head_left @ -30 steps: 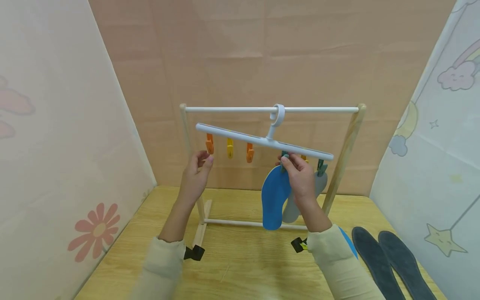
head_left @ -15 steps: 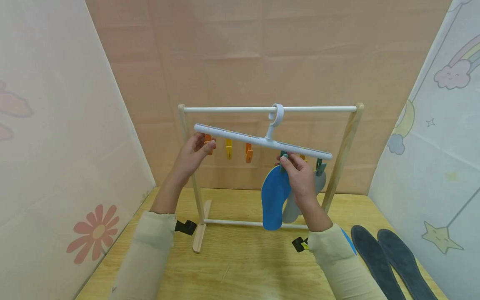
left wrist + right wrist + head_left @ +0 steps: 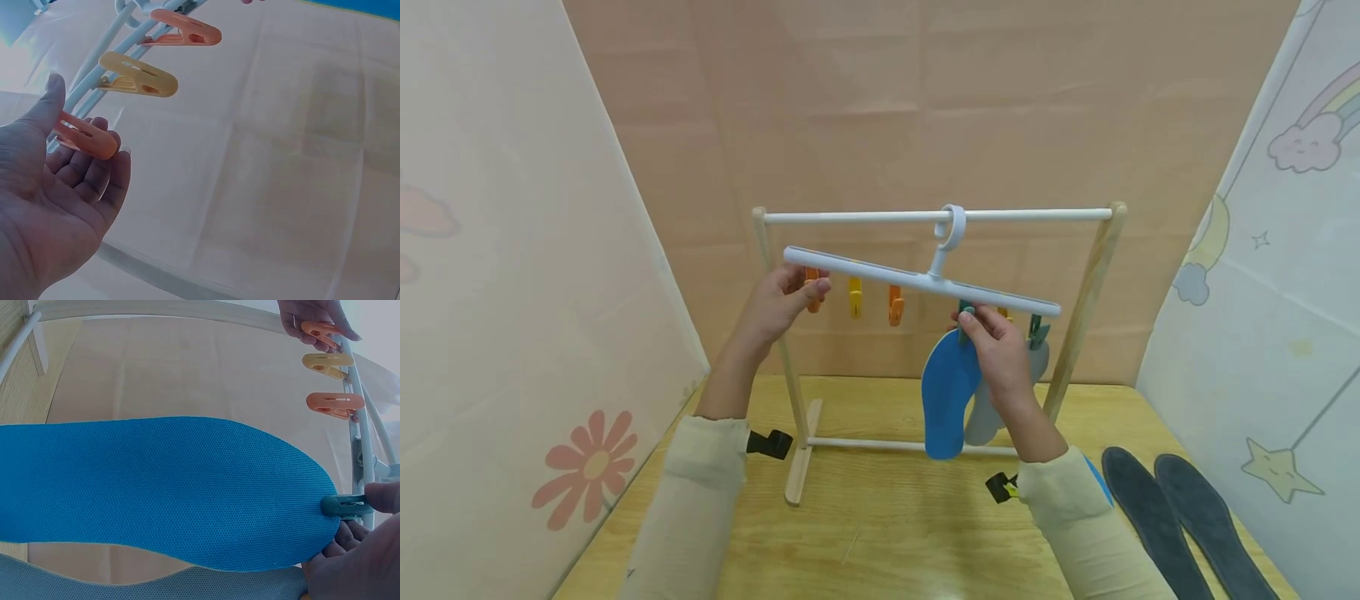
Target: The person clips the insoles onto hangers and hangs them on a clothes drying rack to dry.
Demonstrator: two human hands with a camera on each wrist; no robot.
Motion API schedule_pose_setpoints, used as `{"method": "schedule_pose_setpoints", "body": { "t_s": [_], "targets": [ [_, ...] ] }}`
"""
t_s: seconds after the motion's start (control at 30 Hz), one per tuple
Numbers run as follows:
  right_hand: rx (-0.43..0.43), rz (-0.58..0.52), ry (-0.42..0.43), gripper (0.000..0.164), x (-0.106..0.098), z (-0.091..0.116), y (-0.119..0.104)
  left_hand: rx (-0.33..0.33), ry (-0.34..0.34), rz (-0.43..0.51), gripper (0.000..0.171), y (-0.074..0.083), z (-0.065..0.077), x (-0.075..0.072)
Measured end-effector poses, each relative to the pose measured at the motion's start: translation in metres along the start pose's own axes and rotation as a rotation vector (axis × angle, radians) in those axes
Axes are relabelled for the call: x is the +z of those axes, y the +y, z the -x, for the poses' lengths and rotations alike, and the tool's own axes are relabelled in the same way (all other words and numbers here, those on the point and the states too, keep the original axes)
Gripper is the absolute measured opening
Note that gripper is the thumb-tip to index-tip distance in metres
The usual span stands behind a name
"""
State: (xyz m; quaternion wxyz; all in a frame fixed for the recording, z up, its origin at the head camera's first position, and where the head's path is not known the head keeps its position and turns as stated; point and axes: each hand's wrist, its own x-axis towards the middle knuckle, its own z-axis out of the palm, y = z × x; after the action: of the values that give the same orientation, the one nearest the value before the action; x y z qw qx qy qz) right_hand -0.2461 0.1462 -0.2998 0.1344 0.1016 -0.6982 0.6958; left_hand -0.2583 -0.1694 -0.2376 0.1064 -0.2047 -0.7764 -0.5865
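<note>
A white clip hanger (image 3: pixel 880 271) hangs tilted, its left end higher. My left hand (image 3: pixel 775 304) is at that end, thumb and fingers curled round an orange clip (image 3: pixel 90 139); whether it squeezes the clip is unclear. My right hand (image 3: pixel 1002 354) pinches a green clip (image 3: pixel 344 505) between thumb and fingers. This clip sits at the top edge of a blue insole (image 3: pixel 946 400), which hangs down. Behind it a grey insole (image 3: pixel 985 419) hangs from another green clip (image 3: pixel 1038 333), partly hidden by the right hand.
A yellow clip (image 3: pixel 855 298) and another orange clip (image 3: pixel 896 307) hang along the bar. The hook loops over the rack's white rail (image 3: pixel 850 217). Two dark insoles (image 3: pixel 1150 508) lie at the table's right, with a blue insole (image 3: pixel 1097 479) partly under the right sleeve.
My left hand has moved up and slightly left, from below the end orange clip to around it. The right hand stays at the green clip.
</note>
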Motion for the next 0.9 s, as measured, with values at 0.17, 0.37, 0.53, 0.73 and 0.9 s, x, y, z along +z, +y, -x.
{"method": "schedule_pose_setpoints", "body": {
  "t_s": [0.17,0.37,0.53,0.73,0.9],
  "targets": [
    [0.002,0.060,-0.011,0.049,-0.003,0.000,-0.002,-0.029,0.003,0.019,0.034,0.001,0.000,0.000],
    [-0.007,0.151,-0.025,0.055,-0.008,0.003,0.003,-0.068,0.031,0.054,0.033,-0.002,0.001,0.002],
    [-0.078,0.243,-0.048,0.053,-0.011,0.009,0.009,-0.046,0.056,0.108,0.025,-0.006,0.004,0.004],
    [-0.160,0.382,-0.022,0.049,-0.015,0.018,0.016,-0.032,0.092,0.147,0.027,-0.008,0.006,0.006],
    [-0.196,0.396,0.001,0.044,-0.021,0.023,0.021,-0.034,0.120,0.182,0.024,-0.008,0.007,0.007]
  ]
}}
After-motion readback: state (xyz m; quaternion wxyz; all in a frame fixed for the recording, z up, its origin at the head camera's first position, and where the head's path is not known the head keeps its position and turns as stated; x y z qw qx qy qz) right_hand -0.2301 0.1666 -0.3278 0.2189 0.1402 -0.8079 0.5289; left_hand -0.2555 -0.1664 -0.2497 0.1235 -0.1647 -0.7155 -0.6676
